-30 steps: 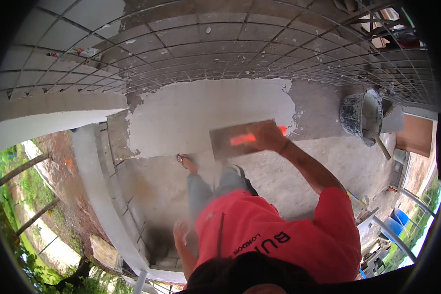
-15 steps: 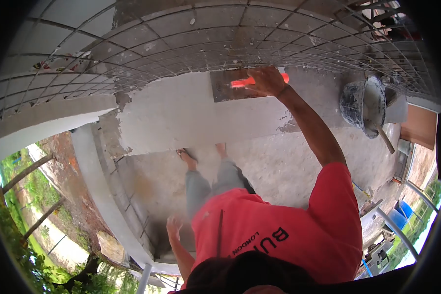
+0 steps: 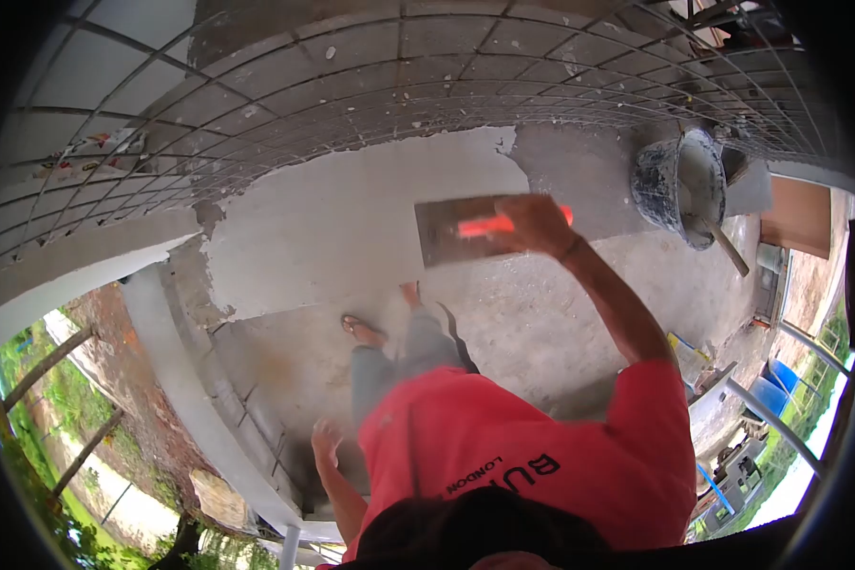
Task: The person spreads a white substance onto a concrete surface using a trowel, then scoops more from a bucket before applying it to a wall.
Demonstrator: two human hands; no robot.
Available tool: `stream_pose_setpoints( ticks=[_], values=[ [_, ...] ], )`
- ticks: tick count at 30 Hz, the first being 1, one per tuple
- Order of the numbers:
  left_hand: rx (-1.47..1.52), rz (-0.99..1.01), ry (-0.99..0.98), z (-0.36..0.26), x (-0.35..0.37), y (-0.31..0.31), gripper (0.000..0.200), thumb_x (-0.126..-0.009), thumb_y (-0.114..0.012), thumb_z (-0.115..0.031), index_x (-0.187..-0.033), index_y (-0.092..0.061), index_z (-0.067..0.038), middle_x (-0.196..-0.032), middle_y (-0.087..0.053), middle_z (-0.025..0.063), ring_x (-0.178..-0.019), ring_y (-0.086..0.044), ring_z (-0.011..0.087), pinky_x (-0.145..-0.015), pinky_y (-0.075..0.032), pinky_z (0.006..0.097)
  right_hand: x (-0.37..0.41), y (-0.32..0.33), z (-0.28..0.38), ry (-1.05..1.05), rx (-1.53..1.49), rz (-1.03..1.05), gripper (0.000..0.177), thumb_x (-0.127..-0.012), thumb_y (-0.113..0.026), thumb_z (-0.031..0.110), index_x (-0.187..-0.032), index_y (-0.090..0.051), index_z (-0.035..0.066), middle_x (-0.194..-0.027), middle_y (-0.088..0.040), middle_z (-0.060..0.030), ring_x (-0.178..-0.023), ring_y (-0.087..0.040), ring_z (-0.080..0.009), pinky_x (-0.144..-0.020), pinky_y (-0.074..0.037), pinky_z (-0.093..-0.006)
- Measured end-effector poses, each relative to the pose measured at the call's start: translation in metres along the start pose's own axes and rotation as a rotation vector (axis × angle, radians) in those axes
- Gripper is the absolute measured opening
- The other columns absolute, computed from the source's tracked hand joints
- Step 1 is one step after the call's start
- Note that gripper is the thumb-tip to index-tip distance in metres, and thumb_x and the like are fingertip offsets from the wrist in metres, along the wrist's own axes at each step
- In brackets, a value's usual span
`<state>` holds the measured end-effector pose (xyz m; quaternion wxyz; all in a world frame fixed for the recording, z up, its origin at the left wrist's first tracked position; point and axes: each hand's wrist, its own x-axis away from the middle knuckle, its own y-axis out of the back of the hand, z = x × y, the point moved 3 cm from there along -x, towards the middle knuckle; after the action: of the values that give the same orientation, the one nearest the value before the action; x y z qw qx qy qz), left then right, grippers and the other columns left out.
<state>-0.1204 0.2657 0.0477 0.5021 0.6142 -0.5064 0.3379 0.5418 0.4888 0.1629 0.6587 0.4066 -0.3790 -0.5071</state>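
My right hand point(image 3: 537, 225) is closed around the bright red handle of a plastering trowel point(image 3: 437, 239). The trowel's flat rectangular metal blade lies over the lower right part of a smooth, pale plaster patch point(image 3: 323, 214) on the grey low wall. Rough edges border the patch at left and top right. Down beside my body hangs my left hand point(image 3: 326, 440), slightly blurred, fingers loosely apart and holding nothing.
A wire mesh point(image 3: 399, 63) spans the top. At right stands a mortar-stained black bucket point(image 3: 657, 185) of pale mix, a wooden stick point(image 3: 729, 249) leaning out of it. Below the wall is rough concrete floor point(image 3: 513, 332). A blue drum point(image 3: 769, 394) stands far right.
My right hand has brought the trowel downward, from the wall's upper edge to its lower edge. Smooth plaster now shows where the blade was. The view has shifted slightly.
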Motion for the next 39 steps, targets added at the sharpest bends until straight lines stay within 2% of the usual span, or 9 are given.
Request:
stream_pose_setpoints(
  ticks=[9,13,17,19,24,28,35,38,39],
  values=[
    [-0.022,-0.069,0.001,-0.008,0.027,0.011,0.038,-0.096,-0.048,-0.030,-0.131,-0.049,-0.015,-0.115,-0.060,0.0044,-0.097,-0.060,0.0198,-0.083,-0.048,0.0361,-0.083,0.009,-0.084,-0.021,0.231,0.102,0.048,-0.078,-0.066,0.048,-0.101,-0.062,0.006,-0.088,-0.068,-0.0122,-0.085,-0.066,-0.0303,-0.074,-0.052,-0.0431],
    [-0.030,-0.040,0.024,0.000,0.026,0.008,0.038,-0.095,-0.049,-0.028,-0.130,-0.050,-0.014,-0.113,-0.060,0.0029,-0.092,-0.060,0.0191,-0.081,-0.047,0.0355,-0.081,0.000,-0.092,0.053,0.187,-0.069,0.049,-0.079,-0.066,0.049,-0.103,-0.062,0.007,-0.092,-0.068,-0.0116,-0.087,-0.066,-0.0304,-0.076,-0.052,-0.0433],
    [-0.085,-0.036,0.038,0.000,0.018,0.004,0.038,-0.096,-0.048,-0.028,-0.131,-0.049,-0.014,-0.115,-0.059,0.0042,-0.091,-0.061,0.0192,-0.079,-0.048,0.0347,-0.037,-0.017,-0.062,0.163,0.069,-0.109,0.042,-0.077,-0.068,0.046,-0.097,-0.062,0.009,-0.089,-0.068,-0.0095,-0.083,-0.066,-0.0292,-0.069,-0.052,-0.0422],
    [-0.067,-0.017,0.036,0.001,0.010,0.004,0.038,-0.097,-0.048,-0.031,-0.131,-0.049,-0.014,-0.115,-0.059,0.0045,-0.095,-0.060,0.0198,-0.081,-0.049,0.0361,0.000,-0.031,-0.027,0.085,-0.013,0.147,0.039,-0.075,-0.070,0.044,-0.088,-0.060,0.009,-0.081,-0.065,-0.0078,-0.078,-0.065,-0.0278,-0.063,-0.050,-0.0418],
    [-0.102,0.007,0.028,-0.012,-0.001,-0.005,0.041,-0.097,-0.048,-0.033,-0.133,-0.045,-0.013,-0.121,-0.057,0.0074,-0.102,-0.060,0.0227,-0.087,-0.048,0.0399,0.073,-0.033,0.017,0.105,0.053,0.217,0.033,-0.075,-0.071,0.038,-0.084,-0.057,0.009,-0.079,-0.061,-0.0044,-0.077,-0.063,-0.0242,-0.068,-0.048,-0.0387],
    [-0.169,0.057,-0.005,-0.031,-0.022,0.001,0.043,-0.099,-0.045,-0.033,-0.136,-0.041,-0.014,-0.129,-0.054,0.0098,-0.110,-0.057,0.0253,-0.093,-0.045,0.0422,0.044,-0.021,0.025,0.110,0.025,0.020,0.030,-0.075,-0.071,0.035,-0.086,-0.057,0.010,-0.079,-0.060,-0.0047,-0.079,-0.062,-0.0231,-0.072,-0.047,-0.0370],
    [-0.123,0.045,-0.114,-0.068,-0.020,0.024,0.040,-0.098,-0.046,-0.029,-0.135,-0.042,-0.013,-0.127,-0.056,0.0100,-0.109,-0.058,0.0271,-0.090,-0.048,0.0407,0.110,-0.066,0.039,0.206,0.013,0.204,0.032,-0.077,-0.070,0.038,-0.088,-0.060,0.010,-0.080,-0.062,-0.0065,-0.080,-0.063,-0.0252,-0.073,-0.050,-0.0389],
    [-0.127,0.044,-0.017,-0.042,-0.040,0.046,0.041,-0.098,-0.046,-0.027,-0.136,-0.041,-0.012,-0.129,-0.054,0.0102,-0.110,-0.058,0.0273,-0.091,-0.048,0.0423,0.123,-0.028,0.031,-0.336,-0.099,-0.145,0.034,-0.079,-0.069,0.038,-0.095,-0.063,0.009,-0.083,-0.066,-0.0119,-0.078,-0.064,-0.0309,-0.071,-0.052,-0.0414],
    [-0.157,0.058,-0.011,-0.039,-0.045,0.047,0.041,-0.098,-0.045,-0.027,-0.136,-0.040,-0.012,-0.129,-0.054,0.0103,-0.111,-0.058,0.0274,-0.091,-0.048,0.0422,0.121,-0.016,0.031,-0.585,-0.221,-0.142,0.036,-0.081,-0.070,0.033,-0.102,-0.065,0.005,-0.096,-0.068,-0.0151,-0.088,-0.064,-0.0342,-0.076,-0.052,-0.0401]
  ],
)
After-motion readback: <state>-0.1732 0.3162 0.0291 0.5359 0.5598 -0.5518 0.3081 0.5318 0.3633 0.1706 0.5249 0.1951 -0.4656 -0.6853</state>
